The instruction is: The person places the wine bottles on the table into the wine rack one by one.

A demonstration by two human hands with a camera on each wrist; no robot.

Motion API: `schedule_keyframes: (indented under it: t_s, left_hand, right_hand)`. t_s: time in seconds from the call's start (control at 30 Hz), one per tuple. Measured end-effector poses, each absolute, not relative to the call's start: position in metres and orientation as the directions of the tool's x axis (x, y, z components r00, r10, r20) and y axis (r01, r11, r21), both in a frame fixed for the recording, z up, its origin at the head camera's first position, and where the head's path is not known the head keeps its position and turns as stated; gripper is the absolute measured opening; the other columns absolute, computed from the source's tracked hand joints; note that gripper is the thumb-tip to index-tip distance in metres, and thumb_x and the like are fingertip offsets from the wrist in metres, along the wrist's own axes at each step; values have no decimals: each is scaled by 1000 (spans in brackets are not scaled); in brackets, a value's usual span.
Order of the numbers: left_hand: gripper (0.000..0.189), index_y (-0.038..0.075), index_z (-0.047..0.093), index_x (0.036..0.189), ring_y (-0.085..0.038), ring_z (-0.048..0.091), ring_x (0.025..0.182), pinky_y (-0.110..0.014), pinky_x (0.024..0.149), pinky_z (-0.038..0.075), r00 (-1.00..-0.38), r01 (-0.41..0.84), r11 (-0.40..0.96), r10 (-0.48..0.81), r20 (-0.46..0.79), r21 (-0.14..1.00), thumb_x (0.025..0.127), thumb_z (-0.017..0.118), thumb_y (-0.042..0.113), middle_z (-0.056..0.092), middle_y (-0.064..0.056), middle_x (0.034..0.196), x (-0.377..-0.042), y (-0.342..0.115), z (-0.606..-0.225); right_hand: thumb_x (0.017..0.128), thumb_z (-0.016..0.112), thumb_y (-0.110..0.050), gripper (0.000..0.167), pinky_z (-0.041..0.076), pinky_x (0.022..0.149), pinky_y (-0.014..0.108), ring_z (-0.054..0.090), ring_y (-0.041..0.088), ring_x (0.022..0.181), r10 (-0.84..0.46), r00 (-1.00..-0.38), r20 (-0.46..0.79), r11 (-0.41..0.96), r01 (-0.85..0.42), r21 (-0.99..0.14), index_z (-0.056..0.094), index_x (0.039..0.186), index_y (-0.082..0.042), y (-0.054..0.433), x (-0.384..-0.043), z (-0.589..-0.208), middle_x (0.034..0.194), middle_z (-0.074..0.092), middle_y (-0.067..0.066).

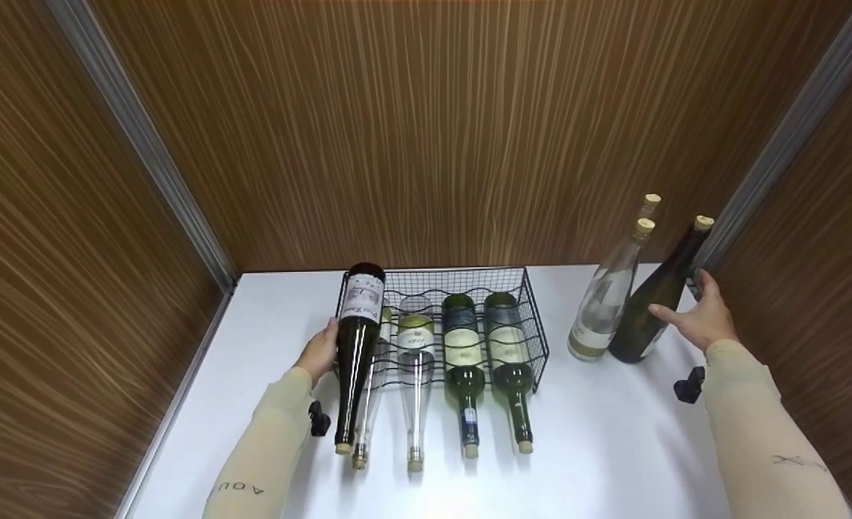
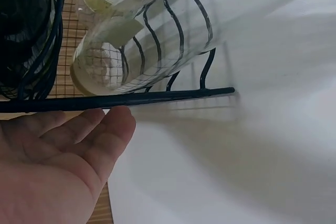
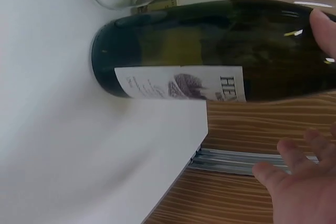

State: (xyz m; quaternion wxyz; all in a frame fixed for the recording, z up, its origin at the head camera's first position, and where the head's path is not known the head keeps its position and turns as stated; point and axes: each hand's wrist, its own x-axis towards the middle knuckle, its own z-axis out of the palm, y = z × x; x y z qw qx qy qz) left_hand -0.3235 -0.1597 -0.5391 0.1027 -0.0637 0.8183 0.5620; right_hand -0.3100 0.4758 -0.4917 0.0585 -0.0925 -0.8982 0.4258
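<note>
A black wire rack (image 1: pixel 536 328) stands on the white table, holding several corked bottles lying with their necks toward me. My left hand (image 1: pixel 318 352) rests against the rack's left side; its straight fingers (image 2: pixel 118 124) touch the rim rod. Beside it, a dark wine bottle (image 1: pixel 357 353) with a white label lies in the leftmost place, above a clear bottle (image 1: pixel 365 425). At the right, my right hand (image 1: pixel 703 317) is spread around an upright dark green bottle (image 1: pixel 649 310). The thumb (image 3: pixel 323 30) lies over the bottle, while the other fingers are apart from it.
Two clear corked bottles, a front one (image 1: pixel 605 310) and a rear one (image 1: pixel 650 207), stand left of the dark green bottle. Another clear bottle (image 1: pixel 416 411) and two green bottles lie in the rack. Wood-grain panels (image 1: pixel 455 130) enclose the table (image 1: pixel 577 447).
</note>
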Motion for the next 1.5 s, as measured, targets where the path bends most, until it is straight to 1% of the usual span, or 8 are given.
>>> schedule_keyframes:
  t_s: [0.13,0.27,0.43,0.6,0.8,1.0,1.33,1.5]
  left_hand:
    - [68,0,38,143,-30,54,104,-44,88,49,-963,-250,316,12,-267,915,103,14,50,52,-21,121,-324,-159,-540]
    - [68,3,51,129,-20,54,86,-36,77,50,-958,-272,274,17,-287,923,102,13,53,53,-11,98,-326,-158,-541]
    - [65,3,54,113,-17,54,74,-32,64,51,-957,-280,226,12,-290,933,102,14,53,52,-6,86,-325,-154,-542]
    - [67,3,55,110,-18,55,70,-35,61,51,-955,-292,220,-8,-298,931,101,14,56,52,-7,84,-322,-153,-543]
    - [66,1,54,114,-20,55,77,-41,72,51,-956,-289,242,-17,-294,926,102,15,53,52,-10,89,-324,-154,-545]
    - [67,1,55,115,-22,53,86,-36,76,48,-957,-287,262,-39,-287,921,102,15,53,54,-11,97,-326,-154,-546]
    - [63,6,54,99,-17,53,68,-32,61,49,-961,-276,250,-41,-275,928,101,16,55,51,-5,79,-325,-157,-549]
    - [65,5,55,97,-17,53,67,-32,60,49,-963,-270,241,-49,-267,932,100,17,57,51,-5,77,-322,-155,-550]
  right_hand:
    - [83,70,-52,116,18,104,69,9,51,139,179,-984,-26,618,133,-775,-11,152,-5,471,-311,-491,156,-1,28]
    - [84,67,-54,117,17,104,69,7,52,139,157,-985,-71,607,153,-780,-15,150,-4,468,-312,-494,155,-3,30]
    - [85,65,-56,115,16,105,69,8,52,139,190,-980,-53,601,159,-783,-15,151,-6,466,-312,-503,155,0,30]
    - [85,62,-58,111,17,104,70,14,52,138,215,-976,-31,595,156,-788,-10,153,-9,463,-312,-508,154,7,31]
    - [86,62,-58,102,22,103,69,24,51,135,268,-963,32,591,139,-794,2,154,-11,459,-306,-514,152,19,30]
    - [86,62,-58,100,23,104,68,27,48,135,320,-945,62,549,131,-826,3,154,-15,453,-298,-525,152,23,25]
    - [87,63,-52,94,35,101,57,37,39,128,398,-912,95,484,122,-866,7,152,-13,443,-283,-542,147,30,22]
    - [87,66,-48,92,34,105,54,36,36,131,465,-883,60,392,145,-909,5,148,-17,434,-275,-545,148,29,20]
